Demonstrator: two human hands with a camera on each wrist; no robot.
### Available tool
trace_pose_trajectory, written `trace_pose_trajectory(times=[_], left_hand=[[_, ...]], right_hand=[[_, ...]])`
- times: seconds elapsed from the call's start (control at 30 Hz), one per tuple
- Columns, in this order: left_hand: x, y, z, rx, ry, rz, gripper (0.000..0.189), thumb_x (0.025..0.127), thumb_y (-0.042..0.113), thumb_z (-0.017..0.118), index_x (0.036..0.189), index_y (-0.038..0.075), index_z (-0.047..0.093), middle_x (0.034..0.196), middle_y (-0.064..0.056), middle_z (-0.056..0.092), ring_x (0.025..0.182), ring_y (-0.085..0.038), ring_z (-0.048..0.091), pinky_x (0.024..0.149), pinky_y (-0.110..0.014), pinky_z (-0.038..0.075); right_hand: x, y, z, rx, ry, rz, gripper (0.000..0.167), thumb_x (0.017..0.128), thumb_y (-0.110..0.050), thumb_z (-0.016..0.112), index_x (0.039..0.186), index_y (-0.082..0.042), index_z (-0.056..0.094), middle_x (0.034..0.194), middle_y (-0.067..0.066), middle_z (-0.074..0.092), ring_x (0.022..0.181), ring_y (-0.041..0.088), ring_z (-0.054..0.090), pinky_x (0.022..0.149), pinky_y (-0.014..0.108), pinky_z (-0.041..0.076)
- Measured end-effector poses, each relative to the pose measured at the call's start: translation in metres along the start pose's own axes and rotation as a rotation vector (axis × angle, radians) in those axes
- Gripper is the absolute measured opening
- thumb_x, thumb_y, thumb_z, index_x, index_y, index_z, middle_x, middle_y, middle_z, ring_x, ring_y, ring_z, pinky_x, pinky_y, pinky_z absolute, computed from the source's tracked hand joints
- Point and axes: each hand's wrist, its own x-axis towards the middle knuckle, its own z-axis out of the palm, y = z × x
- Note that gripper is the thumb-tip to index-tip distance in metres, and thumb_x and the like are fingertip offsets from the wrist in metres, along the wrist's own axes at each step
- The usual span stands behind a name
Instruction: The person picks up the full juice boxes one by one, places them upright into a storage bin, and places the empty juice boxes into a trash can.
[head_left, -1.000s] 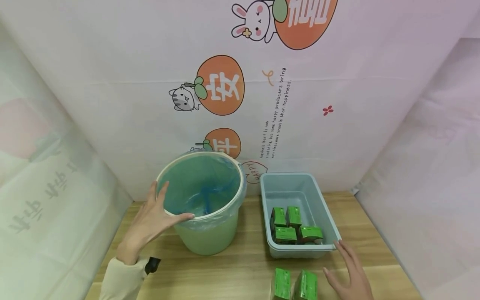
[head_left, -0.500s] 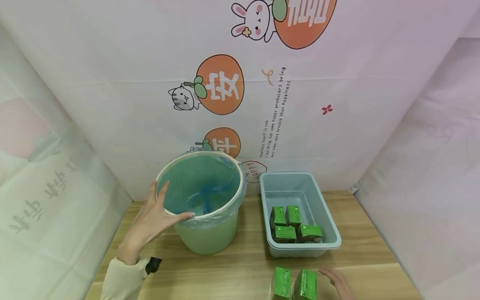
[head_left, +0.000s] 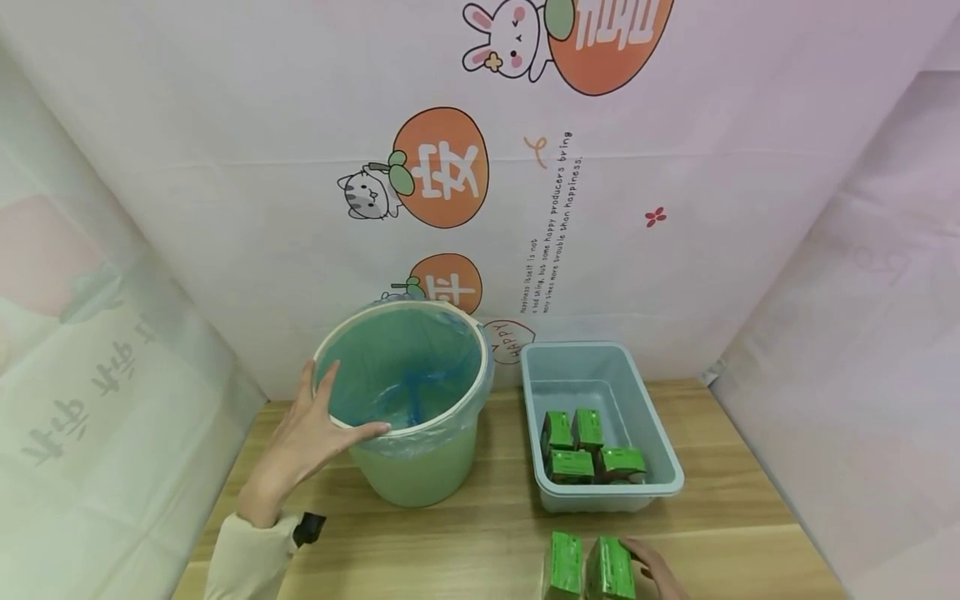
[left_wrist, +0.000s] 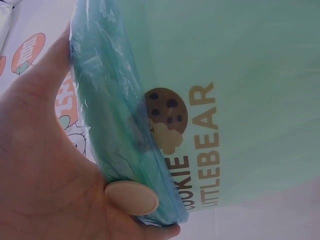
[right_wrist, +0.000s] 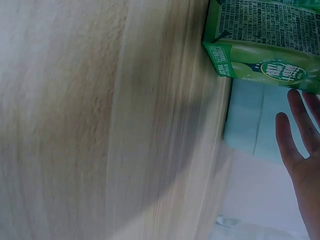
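A pale green trash bin with a blue plastic liner stands left of centre. My left hand grips its rim on the near left side, the thumb lying along the front edge. In the left wrist view, cookie-and-bear printing shows on the bin wall. Two green printed cartons stand upright near the front edge, a left carton and a right carton. Fingertips of my right hand are right at the right carton's side, fingers extended in the right wrist view.
A light blue plastic basin sits behind the two cartons, with several green cartons grouped in its near part. The wooden table is bounded by a printed white cloth backdrop and cloth sides.
My right hand has moved down and left, from the basin's near right corner to the side of the right front carton. The left hand has stayed on the bin.
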Motion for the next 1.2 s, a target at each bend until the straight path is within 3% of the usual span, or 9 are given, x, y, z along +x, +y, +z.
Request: trace_pose_trajectory(times=[0.1,0.2,0.33,0.43,0.53,0.77,0.87,1.03,1.2], left_hand=[[-0.001,-0.001,0.0,-0.003,-0.001,0.001,0.133,0.082,0.077,0.074,0.171,0.011,0.001,0.173,-0.022,-0.021,0.147,-0.069,0.016,0.102,-0.08,0.038],[-0.001,-0.001,0.0,-0.004,-0.003,0.001,0.133,0.082,0.078,0.074,0.171,0.011,0.001,0.173,-0.022,-0.021,0.147,-0.068,0.017,0.1,-0.078,0.041],[-0.001,0.0,0.0,-0.013,-0.003,0.0,0.133,0.082,0.078,0.074,0.171,0.012,0.001,0.172,-0.022,-0.022,0.147,-0.068,0.017,0.1,-0.078,0.041],[-0.001,0.0,-0.001,-0.023,-0.001,0.0,0.133,0.082,0.078,0.074,0.171,0.013,0.0,0.173,-0.021,-0.022,0.147,-0.069,0.017,0.1,-0.077,0.042],[-0.001,0.001,-0.002,-0.036,-0.004,-0.001,0.133,0.082,0.078,0.074,0.171,0.013,0.0,0.173,-0.021,-0.023,0.148,-0.068,0.015,0.101,-0.078,0.04],[-0.003,0.001,-0.005,-0.04,0.001,-0.001,0.133,0.082,0.078,0.074,0.171,0.013,0.001,0.173,-0.02,-0.022,0.149,-0.068,0.013,0.105,-0.081,0.034],[-0.003,0.001,-0.006,-0.04,-0.001,-0.006,0.134,0.081,0.079,0.074,0.171,0.013,0.001,0.173,-0.019,-0.023,0.149,-0.068,0.013,0.105,-0.082,0.033],[-0.002,0.0,-0.007,-0.047,-0.002,-0.008,0.133,0.081,0.079,0.074,0.172,0.014,0.001,0.173,-0.018,-0.023,0.149,-0.068,0.014,0.105,-0.081,0.034],[-0.001,-0.001,-0.004,-0.056,-0.004,-0.007,0.134,0.08,0.08,0.074,0.172,0.014,0.002,0.173,-0.019,-0.022,0.149,-0.066,0.016,0.105,-0.079,0.036]], right_hand=[[0.004,-0.009,-0.003,-0.024,0.005,-0.012,0.094,0.064,0.002,0.093,0.147,-0.008,0.049,0.144,-0.024,0.045,0.119,-0.003,0.053,0.075,0.027,0.052],[0.001,-0.001,0.001,-0.074,0.037,0.027,0.093,0.063,-0.002,0.097,0.145,-0.006,0.052,0.139,-0.004,0.057,0.116,-0.001,0.056,0.075,0.028,0.054],[0.017,-0.049,-0.007,-0.157,0.122,0.144,0.087,0.061,-0.008,0.102,0.135,0.0,0.058,0.123,0.016,0.066,0.108,0.0,0.059,0.074,0.031,0.057],[0.031,-0.086,-0.017,-0.209,0.161,0.191,0.087,0.059,-0.012,0.104,0.134,-0.001,0.06,0.119,0.016,0.068,0.105,-0.001,0.06,0.075,0.035,0.059],[0.043,-0.11,-0.03,-0.219,0.171,0.167,0.086,0.059,-0.011,0.104,0.133,-0.003,0.062,0.119,0.009,0.069,0.102,-0.001,0.062,0.076,0.035,0.059],[0.084,-0.159,-0.066,-0.205,0.09,0.046,0.087,0.063,-0.015,0.103,0.141,-0.013,0.063,0.128,-0.011,0.066,0.103,0.002,0.065,0.082,0.033,0.056],[0.109,-0.183,-0.071,-0.172,0.082,0.002,0.09,0.067,-0.012,0.101,0.147,-0.015,0.059,0.131,-0.01,0.067,0.104,0.004,0.066,0.086,0.029,0.055],[0.157,-0.22,-0.064,-0.033,0.071,-0.091,0.091,0.073,-0.005,0.097,0.153,-0.014,0.053,0.14,0.004,0.064,0.113,0.005,0.065,0.088,0.022,0.055],[0.197,-0.248,-0.052,0.068,0.051,-0.14,0.091,0.077,0.0,0.093,0.155,-0.014,0.05,0.144,0.007,0.062,0.121,0.009,0.064,0.091,0.026,0.057]])
